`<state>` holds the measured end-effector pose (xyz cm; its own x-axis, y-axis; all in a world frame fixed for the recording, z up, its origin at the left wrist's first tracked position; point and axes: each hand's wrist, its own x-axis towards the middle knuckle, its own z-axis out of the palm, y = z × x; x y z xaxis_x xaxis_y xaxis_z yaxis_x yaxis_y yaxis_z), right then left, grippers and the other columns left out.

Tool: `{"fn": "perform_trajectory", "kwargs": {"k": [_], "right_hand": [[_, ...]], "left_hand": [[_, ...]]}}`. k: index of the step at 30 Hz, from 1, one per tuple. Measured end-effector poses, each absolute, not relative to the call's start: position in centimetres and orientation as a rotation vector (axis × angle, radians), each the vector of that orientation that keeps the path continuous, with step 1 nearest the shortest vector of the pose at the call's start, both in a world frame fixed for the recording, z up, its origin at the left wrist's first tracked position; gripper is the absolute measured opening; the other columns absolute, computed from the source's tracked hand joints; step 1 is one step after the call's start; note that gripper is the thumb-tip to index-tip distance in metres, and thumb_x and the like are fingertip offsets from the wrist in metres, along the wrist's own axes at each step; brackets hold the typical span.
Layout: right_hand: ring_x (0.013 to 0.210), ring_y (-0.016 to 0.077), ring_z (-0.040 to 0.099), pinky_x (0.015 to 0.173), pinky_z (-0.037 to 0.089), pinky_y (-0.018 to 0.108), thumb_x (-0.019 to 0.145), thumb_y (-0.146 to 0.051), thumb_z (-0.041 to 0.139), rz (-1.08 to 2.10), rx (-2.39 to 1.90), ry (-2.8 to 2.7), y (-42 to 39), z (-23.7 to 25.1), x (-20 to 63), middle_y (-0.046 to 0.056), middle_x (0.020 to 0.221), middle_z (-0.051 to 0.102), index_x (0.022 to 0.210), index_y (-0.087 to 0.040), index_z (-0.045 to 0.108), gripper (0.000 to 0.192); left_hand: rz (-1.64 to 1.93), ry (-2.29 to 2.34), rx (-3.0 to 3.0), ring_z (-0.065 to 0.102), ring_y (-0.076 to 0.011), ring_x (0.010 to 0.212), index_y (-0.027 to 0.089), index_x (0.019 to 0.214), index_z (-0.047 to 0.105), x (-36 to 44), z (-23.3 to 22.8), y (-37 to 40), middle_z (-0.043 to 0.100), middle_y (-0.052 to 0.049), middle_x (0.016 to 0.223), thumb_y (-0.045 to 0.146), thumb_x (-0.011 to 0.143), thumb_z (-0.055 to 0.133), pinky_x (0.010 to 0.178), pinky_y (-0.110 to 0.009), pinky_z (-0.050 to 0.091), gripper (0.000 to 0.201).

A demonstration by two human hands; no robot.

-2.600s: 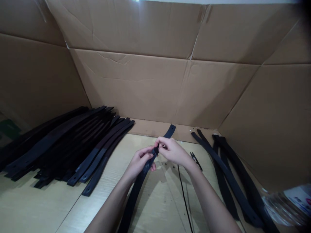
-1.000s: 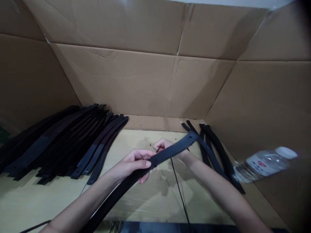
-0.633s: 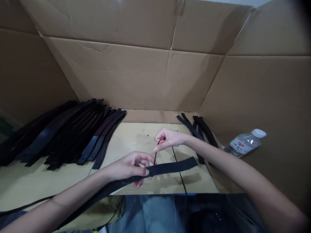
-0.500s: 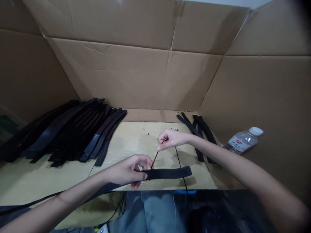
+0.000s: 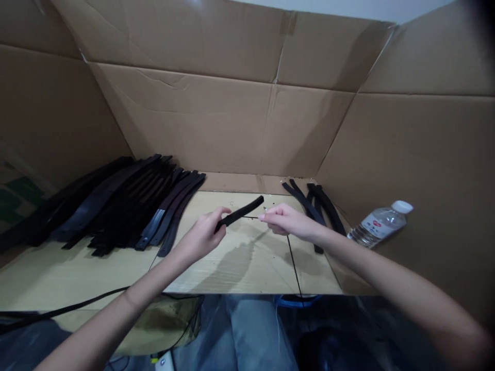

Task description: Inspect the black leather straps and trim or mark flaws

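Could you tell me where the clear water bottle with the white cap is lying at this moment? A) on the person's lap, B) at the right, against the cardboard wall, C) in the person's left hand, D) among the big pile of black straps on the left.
B: the water bottle lies on its side at the right against the cardboard wall, beyond the small bunch of straps.
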<state>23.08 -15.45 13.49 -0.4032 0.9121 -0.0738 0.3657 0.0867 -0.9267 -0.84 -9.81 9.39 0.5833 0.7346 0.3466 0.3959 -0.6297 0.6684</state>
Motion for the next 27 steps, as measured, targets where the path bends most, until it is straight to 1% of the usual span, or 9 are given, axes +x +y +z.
{"fn": "perform_trajectory", "kwargs": {"k": [2, 5, 11, 15, 18, 21, 24, 27], "right_hand": [[0.043, 0.007, 0.015, 0.042, 0.011, 0.026, 0.092, -0.041, 0.049, 1.292, -1.229, -1.772, -16.4, 14.1, 21.6, -0.009, 0.05, 0.019, 0.057, -0.023, 0.025, 0.047], [0.045, 0.0068, 0.016, 0.043, 0.012, 0.025, 0.092, -0.04, 0.051, 1.147, -1.238, -1.81, -17.6, 14.7, 20.2, -0.009, 0.05, 0.019, 0.055, -0.022, 0.024, 0.049], [0.047, 0.0073, 0.017, 0.044, 0.015, 0.026, 0.092, -0.032, 0.049, 1.006, -1.284, -1.868, -19.6, 13.8, 20.0, -0.008, 0.051, 0.018, 0.054, -0.021, 0.023, 0.047], [0.049, 0.008, 0.019, 0.046, 0.017, 0.025, 0.092, -0.033, 0.046, 0.968, -1.317, -1.856, -20.1, 12.7, 20.8, -0.007, 0.053, 0.019, 0.055, -0.021, 0.022, 0.046], [0.049, 0.0082, 0.019, 0.046, 0.017, 0.025, 0.093, -0.039, 0.045, 0.992, -1.339, -1.789, -20.3, 12.1, 21.5, -0.007, 0.053, 0.019, 0.056, -0.022, 0.023, 0.047], [0.048, 0.008, 0.019, 0.046, 0.017, 0.026, 0.094, -0.044, 0.045, 0.998, -1.328, -1.746, -20.7, 11.8, 22.0, -0.007, 0.052, 0.02, 0.054, -0.022, 0.024, 0.05], [0.047, 0.008, 0.019, 0.046, 0.016, 0.026, 0.094, -0.045, 0.046, 1.004, -1.301, -1.731, -21.0, 11.6, 22.4, -0.007, 0.051, 0.021, 0.053, -0.022, 0.025, 0.052], [0.045, 0.0077, 0.019, 0.044, 0.015, 0.026, 0.093, -0.046, 0.049, 1.07, -1.289, -1.681, -20.9, 11.4, 22.6, -0.008, 0.049, 0.022, 0.053, -0.022, 0.026, 0.052]], "left_hand": [[0.931, 0.941, 2.262, 0.054, -0.0166, 0.063, 0.018, 0.115, 0.056, 0.4, 9.2, -9.6, 0.058, -0.001, 0.075, 0.015, 0.083, 0.051, 0.061, -0.025, 0.037, 0.033], [1.096, 0.987, 2.204, 0.053, -0.0148, 0.059, 0.018, 0.116, 0.053, 2.2, 8.7, -9.4, 0.057, 0.001, 0.076, 0.016, 0.085, 0.05, 0.059, -0.025, 0.038, 0.032], [1.305, 0.933, 1.956, 0.056, -0.0124, 0.058, 0.021, 0.117, 0.049, 3.5, 7.9, -9.6, 0.054, 0.001, 0.079, 0.016, 0.086, 0.05, 0.055, -0.023, 0.041, 0.032], [1.293, 0.808, 1.648, 0.056, -0.0104, 0.051, 0.022, 0.112, 0.048, 3.3, 8.3, -10.5, 0.05, 0.004, 0.076, 0.021, 0.086, 0.055, 0.048, -0.022, 0.041, 0.028], [1.239, 0.644, 1.371, 0.055, -0.0092, 0.046, 0.02, 0.108, 0.047, 2.7, 9.1, -11.3, 0.052, 0.004, 0.078, 0.024, 0.081, 0.064, 0.044, -0.023, 0.042, 0.032], [1.21, 0.534, 1.223, 0.054, -0.0078, 0.044, 0.018, 0.105, 0.049, 2.0, 10.0, -12.2, 0.054, 0.003, 0.077, 0.022, 0.077, 0.07, 0.042, -0.022, 0.04, 0.036], [1.189, 0.478, 1.146, 0.053, -0.007, 0.043, 0.016, 0.104, 0.051, 1.6, 10.4, -13.0, 0.055, 0.003, 0.075, 0.017, 0.075, 0.071, 0.043, -0.021, 0.039, 0.035], [1.163, 0.442, 1.1, 0.053, -0.0063, 0.043, 0.016, 0.103, 0.051, 1.4, 10.2, -13.3, 0.059, 0.001, 0.08, 0.016, 0.075, 0.071, 0.043, -0.02, 0.038, 0.034]]}}
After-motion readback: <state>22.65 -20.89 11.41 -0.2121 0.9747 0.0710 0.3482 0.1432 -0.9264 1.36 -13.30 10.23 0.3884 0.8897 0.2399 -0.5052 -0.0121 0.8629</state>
